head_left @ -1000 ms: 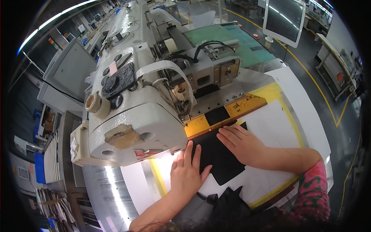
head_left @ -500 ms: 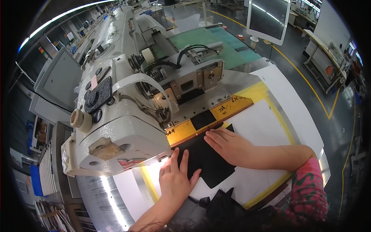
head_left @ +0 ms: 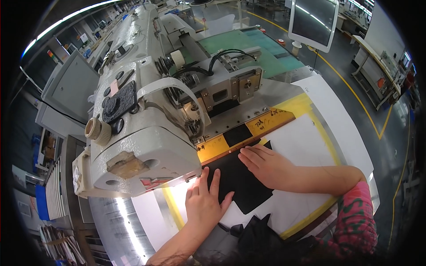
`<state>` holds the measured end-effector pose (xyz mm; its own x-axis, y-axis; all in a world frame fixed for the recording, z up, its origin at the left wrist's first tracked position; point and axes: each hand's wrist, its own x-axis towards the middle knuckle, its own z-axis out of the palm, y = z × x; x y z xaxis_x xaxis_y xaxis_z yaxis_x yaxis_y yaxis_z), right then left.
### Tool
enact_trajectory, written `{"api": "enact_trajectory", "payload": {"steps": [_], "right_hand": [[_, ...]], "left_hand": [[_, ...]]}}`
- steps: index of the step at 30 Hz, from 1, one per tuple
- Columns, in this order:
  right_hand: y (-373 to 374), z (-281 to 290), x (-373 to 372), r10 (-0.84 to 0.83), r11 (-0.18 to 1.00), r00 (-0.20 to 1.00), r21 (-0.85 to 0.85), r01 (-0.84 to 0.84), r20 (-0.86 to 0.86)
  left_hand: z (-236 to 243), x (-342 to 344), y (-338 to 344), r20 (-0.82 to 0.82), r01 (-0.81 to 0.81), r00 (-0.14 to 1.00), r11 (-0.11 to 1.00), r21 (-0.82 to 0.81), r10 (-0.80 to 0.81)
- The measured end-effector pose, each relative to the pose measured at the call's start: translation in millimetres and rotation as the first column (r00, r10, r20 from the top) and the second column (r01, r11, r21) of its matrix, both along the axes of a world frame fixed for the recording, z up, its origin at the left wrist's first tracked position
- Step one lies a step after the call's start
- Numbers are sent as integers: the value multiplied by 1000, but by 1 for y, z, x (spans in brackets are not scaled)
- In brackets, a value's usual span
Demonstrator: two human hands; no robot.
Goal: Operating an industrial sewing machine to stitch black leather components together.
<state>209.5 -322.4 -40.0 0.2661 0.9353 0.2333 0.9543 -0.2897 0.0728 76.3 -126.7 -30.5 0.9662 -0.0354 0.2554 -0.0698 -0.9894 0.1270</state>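
Observation:
A dark cloth piece (head_left: 244, 190) lies flat on a white sheet (head_left: 301, 148), its far edge along a yellow bar with handwriting on it (head_left: 266, 123). My left hand (head_left: 203, 201) rests with fingers spread on the cloth's left side, the fingertips close to the sewing machine's head (head_left: 146, 166). Flat on the cloth's right part, near the bar, is my right hand (head_left: 268, 167), fingers stretched out. Nothing is gripped in either hand. More crumpled black cloth (head_left: 257, 235) lies closest to me, below the flat piece.
Yellow tape (head_left: 317, 122) borders the white sheet. Behind the bar stand the machine's metal carriage (head_left: 235, 91) and a green table surface (head_left: 248, 42). A screen (head_left: 313, 22) rises at the back right. Bundled papers (head_left: 60, 244) sit at the lower left.
The whole view has shifted slightly, so everything appears a little further right. Both hands keep their places on the cloth, and the cloth stays against the bar.

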Motion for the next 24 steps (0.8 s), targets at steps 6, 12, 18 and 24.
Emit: {"api": "enact_trajectory", "payload": {"steps": [6,12,18,24], "right_hand": [[-2,-3,3,30,999,999,19,-30,-43],[-4,-5,6,77,997,996,3,-77,-46],[-4,-5,8,110,993,993,34,-109,-34],[-5,3,9,139,990,987,-2,-139,79]], "left_hand": [[6,2,-1,44,11,999,997,79,-15],[6,1,-3,23,-21,1000,995,98,19],[8,1,-6,20,-30,999,995,98,28],[17,1,-10,1,-44,999,996,72,44]]}}
